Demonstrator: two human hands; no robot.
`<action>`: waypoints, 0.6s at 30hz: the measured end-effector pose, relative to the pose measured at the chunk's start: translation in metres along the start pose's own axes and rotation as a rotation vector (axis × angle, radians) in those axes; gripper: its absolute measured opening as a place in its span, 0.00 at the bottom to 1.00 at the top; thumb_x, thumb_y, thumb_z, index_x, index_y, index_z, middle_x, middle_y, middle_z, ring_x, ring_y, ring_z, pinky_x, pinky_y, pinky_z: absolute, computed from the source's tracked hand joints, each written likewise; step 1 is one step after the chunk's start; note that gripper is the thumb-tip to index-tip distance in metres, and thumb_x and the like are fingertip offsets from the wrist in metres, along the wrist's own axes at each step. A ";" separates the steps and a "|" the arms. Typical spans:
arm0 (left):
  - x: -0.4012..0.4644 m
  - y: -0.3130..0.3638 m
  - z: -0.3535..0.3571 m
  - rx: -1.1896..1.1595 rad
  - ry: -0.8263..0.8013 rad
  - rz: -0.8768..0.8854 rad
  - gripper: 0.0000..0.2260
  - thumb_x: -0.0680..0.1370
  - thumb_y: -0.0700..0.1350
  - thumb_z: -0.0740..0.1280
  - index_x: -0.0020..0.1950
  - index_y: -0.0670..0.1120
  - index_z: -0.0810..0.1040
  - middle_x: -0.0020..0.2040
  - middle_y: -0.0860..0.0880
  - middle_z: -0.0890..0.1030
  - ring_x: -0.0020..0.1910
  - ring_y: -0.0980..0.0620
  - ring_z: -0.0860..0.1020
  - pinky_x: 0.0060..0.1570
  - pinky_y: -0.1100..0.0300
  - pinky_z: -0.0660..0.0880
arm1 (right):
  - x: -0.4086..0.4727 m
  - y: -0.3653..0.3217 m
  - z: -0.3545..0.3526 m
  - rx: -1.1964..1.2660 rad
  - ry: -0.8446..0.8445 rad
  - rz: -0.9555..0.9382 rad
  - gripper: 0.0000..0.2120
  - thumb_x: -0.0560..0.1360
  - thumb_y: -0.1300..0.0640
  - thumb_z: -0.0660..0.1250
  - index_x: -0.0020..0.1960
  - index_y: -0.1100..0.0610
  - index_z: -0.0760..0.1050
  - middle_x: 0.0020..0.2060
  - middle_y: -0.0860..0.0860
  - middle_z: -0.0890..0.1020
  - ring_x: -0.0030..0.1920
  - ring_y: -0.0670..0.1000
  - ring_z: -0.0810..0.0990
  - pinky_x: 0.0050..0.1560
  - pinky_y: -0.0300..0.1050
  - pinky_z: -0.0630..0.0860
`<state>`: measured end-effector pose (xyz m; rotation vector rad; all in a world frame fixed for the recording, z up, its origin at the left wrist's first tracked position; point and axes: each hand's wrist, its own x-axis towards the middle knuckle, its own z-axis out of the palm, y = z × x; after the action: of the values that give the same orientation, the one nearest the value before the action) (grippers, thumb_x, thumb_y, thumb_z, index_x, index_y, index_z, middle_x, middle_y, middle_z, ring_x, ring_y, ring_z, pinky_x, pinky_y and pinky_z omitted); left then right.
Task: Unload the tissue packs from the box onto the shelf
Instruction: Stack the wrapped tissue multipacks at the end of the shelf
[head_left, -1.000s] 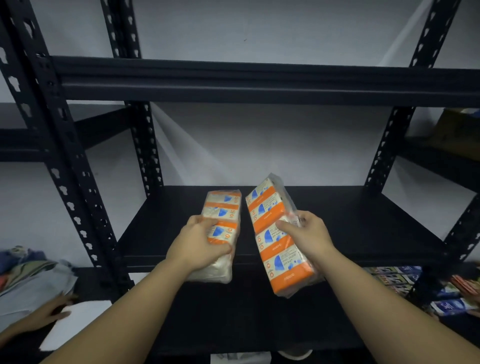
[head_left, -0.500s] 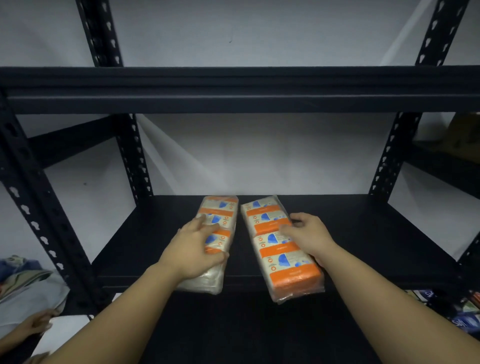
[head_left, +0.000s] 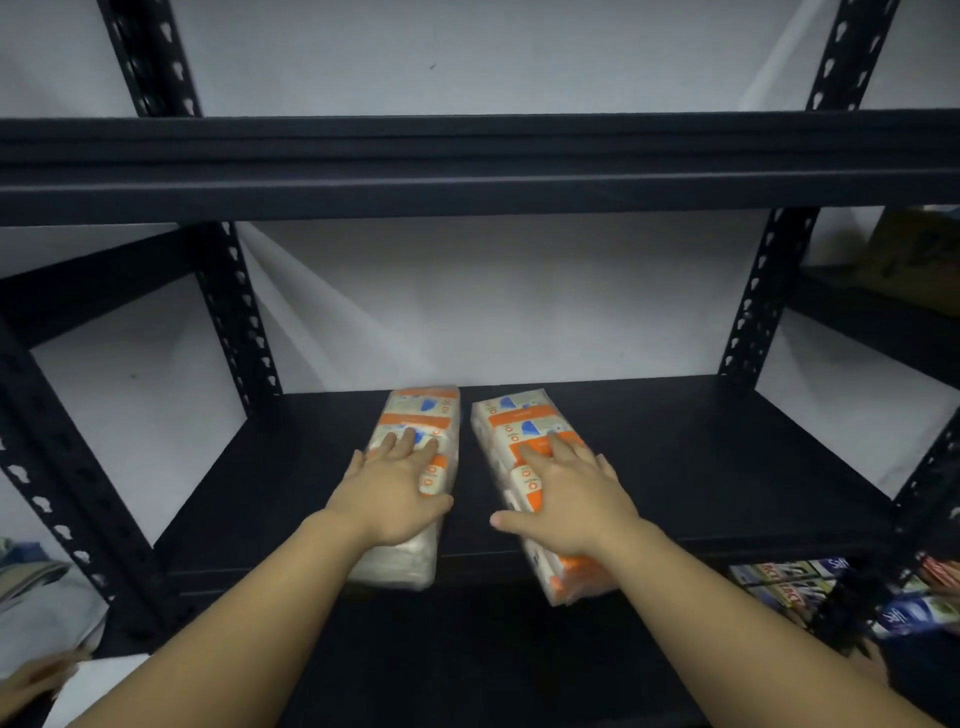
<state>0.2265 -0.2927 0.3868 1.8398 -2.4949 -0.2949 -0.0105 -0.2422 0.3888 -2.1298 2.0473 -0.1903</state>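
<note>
Two long tissue packs in clear wrap with orange and blue print lie side by side on the black shelf (head_left: 701, 467), their near ends jutting over its front edge. My left hand (head_left: 389, 493) lies on top of the left tissue pack (head_left: 423, 410), thumb along its right side. On the right tissue pack (head_left: 519, 421), my right hand (head_left: 566, 504) presses with fingers spread and the thumb hanging off its left side. The packs' far ends come close to the back wall. No unloading box shows.
A black upper shelf beam (head_left: 467, 166) runs across just above. Perforated uprights (head_left: 239, 332) stand at the shelf's corners. A cardboard box (head_left: 914, 249) sits on a neighbouring shelf at right. Printed packs (head_left: 810, 582) lie lower right. Another person's hand (head_left: 31, 686) and folded cloth (head_left: 36, 597) are at lower left.
Both packs went from held tilted in front of the shelf to lying flat on it, pushed further back. My hands have flattened on top of them.
</note>
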 end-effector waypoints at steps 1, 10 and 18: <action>0.002 -0.004 -0.002 -0.010 -0.001 0.013 0.38 0.80 0.66 0.59 0.86 0.57 0.49 0.86 0.50 0.45 0.85 0.47 0.44 0.81 0.38 0.44 | 0.000 0.006 -0.004 0.013 0.003 0.009 0.50 0.69 0.23 0.63 0.84 0.42 0.51 0.84 0.51 0.53 0.82 0.57 0.52 0.80 0.64 0.52; 0.013 0.017 -0.022 -0.096 0.086 0.161 0.36 0.79 0.67 0.66 0.83 0.56 0.62 0.84 0.50 0.59 0.82 0.47 0.56 0.79 0.47 0.55 | -0.013 0.081 -0.040 0.032 -0.019 0.063 0.42 0.73 0.32 0.70 0.81 0.37 0.56 0.82 0.44 0.58 0.79 0.54 0.61 0.75 0.58 0.66; 0.063 0.090 -0.009 -0.131 -0.004 0.364 0.36 0.78 0.63 0.69 0.83 0.58 0.59 0.83 0.50 0.60 0.81 0.49 0.61 0.78 0.51 0.62 | -0.038 0.140 -0.051 0.012 0.014 0.158 0.39 0.74 0.34 0.71 0.80 0.39 0.61 0.81 0.45 0.62 0.78 0.53 0.62 0.76 0.60 0.63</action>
<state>0.1237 -0.3280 0.4055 1.3073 -2.6721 -0.4333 -0.1598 -0.2116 0.4094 -1.9535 2.2040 -0.1946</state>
